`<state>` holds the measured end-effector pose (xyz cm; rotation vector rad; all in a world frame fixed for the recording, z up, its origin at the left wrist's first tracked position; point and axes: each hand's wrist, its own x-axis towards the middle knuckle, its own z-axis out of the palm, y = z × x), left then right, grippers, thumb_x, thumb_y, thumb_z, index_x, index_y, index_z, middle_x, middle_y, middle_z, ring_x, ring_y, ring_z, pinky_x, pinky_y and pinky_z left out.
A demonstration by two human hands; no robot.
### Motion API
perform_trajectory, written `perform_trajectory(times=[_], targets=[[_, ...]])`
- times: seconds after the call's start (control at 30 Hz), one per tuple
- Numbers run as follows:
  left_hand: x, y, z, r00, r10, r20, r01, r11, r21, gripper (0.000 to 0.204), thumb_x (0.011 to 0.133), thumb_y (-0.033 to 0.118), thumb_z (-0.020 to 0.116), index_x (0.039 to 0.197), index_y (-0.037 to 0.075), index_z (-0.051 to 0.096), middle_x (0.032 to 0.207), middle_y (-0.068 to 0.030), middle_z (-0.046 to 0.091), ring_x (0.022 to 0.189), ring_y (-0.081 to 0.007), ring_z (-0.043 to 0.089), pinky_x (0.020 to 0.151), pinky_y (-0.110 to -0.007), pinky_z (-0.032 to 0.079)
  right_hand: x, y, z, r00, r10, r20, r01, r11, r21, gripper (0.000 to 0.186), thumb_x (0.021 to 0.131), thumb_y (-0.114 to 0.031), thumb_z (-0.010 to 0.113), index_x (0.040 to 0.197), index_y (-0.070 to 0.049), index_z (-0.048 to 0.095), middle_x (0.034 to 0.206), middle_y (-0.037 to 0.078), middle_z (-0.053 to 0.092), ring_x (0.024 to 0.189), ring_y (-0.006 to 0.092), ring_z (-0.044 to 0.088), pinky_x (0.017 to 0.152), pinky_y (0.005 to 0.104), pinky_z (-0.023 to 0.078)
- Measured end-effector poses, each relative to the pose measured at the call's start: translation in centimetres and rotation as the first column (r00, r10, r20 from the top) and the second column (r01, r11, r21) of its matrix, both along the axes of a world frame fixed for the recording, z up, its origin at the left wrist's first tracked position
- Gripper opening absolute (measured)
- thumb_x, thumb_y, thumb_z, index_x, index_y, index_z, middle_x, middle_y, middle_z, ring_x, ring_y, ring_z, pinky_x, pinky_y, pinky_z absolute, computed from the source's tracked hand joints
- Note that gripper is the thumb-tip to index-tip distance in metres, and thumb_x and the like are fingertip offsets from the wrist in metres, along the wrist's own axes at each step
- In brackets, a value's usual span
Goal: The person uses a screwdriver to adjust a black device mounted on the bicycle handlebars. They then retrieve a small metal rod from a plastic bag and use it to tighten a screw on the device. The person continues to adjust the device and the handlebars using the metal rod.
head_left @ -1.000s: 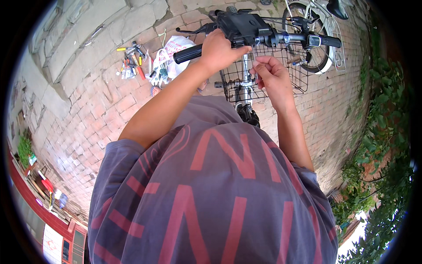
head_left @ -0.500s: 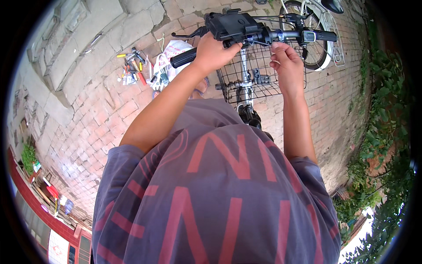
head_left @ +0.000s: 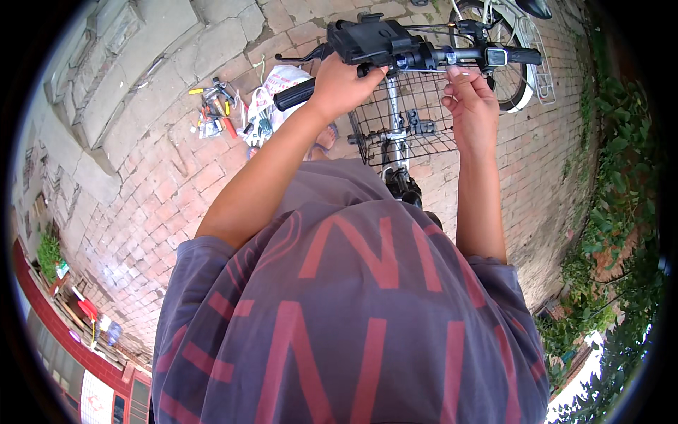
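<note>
The left hand [head_left: 344,86] was closed over the handlebar [head_left: 424,56] of a bicycle, just inboard of the black left grip [head_left: 293,94], which stuck out bare toward the pavement. The palm hid the bar beneath it, so how far the fingers wrapped round could not be made out. The right hand [head_left: 472,106] was raised to the bar's right half, its fingertips pinched together at the underside of the bar beside a small grey control box [head_left: 495,56]; whether anything thin lay between those fingertips was too small to tell. A bulky black mount [head_left: 367,39] sat on the middle of the bar and covered the stem. Below the bar hung a black wire basket [head_left: 402,116], partly hidden by both wrists, and under it only a scrap of the front tyre [head_left: 402,185] showed before the person's grey shirt with red lettering [head_left: 353,318] blocked the rest of the bicycle. The right grip [head_left: 524,56] ran close to the picture's top edge. Behind it a second, white bicycle [head_left: 519,42] was cut off at the top. On the brick paving [head_left: 176,184] to the left lay scattered hand tools [head_left: 215,113] beside a white bag [head_left: 275,92], their kinds hard to read at that size.
</note>
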<state>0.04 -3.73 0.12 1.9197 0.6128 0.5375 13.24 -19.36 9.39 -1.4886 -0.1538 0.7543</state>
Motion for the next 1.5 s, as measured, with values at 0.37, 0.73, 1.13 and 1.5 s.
perform_trajectory(times=[0.37, 0.73, 1.13, 1.5], targets=[[-0.2, 0.6, 0.3, 0.983, -0.179, 0.049, 0.185, 0.960, -0.210, 0.034, 0.085, 0.025, 0.071, 0.108, 0.002, 0.061, 0.095, -0.0058, 0.066, 0.083, -0.0125, 0.056, 0.076, -0.030, 0.048, -2.2, -2.9, -2.1, 0.980, -0.005, -0.197, -0.001, 1.000, -0.029, 0.010, 0.094, -0.016, 0.061, 0.096, -0.006, 0.061, 0.084, 0.001, 0.062, 0.074, 0.0083, 0.058, 0.062, 0.0216, 0.047], [0.0, 0.5, 2.0, 0.992, -0.127, 0.017, 0.127, 0.943, -0.308, 0.030, 0.079, 0.020, 0.074, 0.101, 0.002, 0.063, 0.089, -0.0057, 0.069, 0.080, -0.0134, 0.063, 0.072, -0.029, 0.050, -3.7, -2.4, -2.3, 0.915, 0.031, -0.402, -0.026, 1.000, 0.018, 0.022, 0.097, -0.022, 0.055, 0.104, -0.001, 0.058, 0.071, 0.000, 0.057, 0.065, 0.0108, 0.058, 0.062, 0.0231, 0.049], [-0.1, 0.5, 0.2, 0.989, -0.114, 0.093, 0.134, 0.959, -0.249, 0.037, 0.082, 0.026, 0.075, 0.106, 0.001, 0.062, 0.095, -0.0046, 0.067, 0.086, -0.0125, 0.058, 0.077, -0.030, 0.048, -3.7, -2.9, 0.1, 0.852, 0.250, -0.459, -0.406, 0.870, -0.280, 0.028, 0.094, -0.008, 0.051, 0.119, 0.000, 0.060, 0.086, 0.001, 0.061, 0.067, 0.0081, 0.051, 0.062, 0.0212, 0.044], [0.0, 0.5, -1.1, 0.993, -0.091, 0.075, 0.106, 0.969, -0.225, 0.036, 0.076, 0.031, 0.072, 0.103, 0.009, 0.067, 0.094, -0.0132, 0.069, 0.090, -0.0311, 0.065, 0.079, -0.037, 0.051, -1.6, 2.3, 2.6, 0.136, 0.574, 0.808, -0.030, 0.817, -0.575, 0.006, 0.079, -0.008, 0.066, 0.083, -0.005, 0.067, 0.079, 0.010, 0.063, 0.073, 0.0304, 0.062, 0.064, 0.0382, 0.051]])
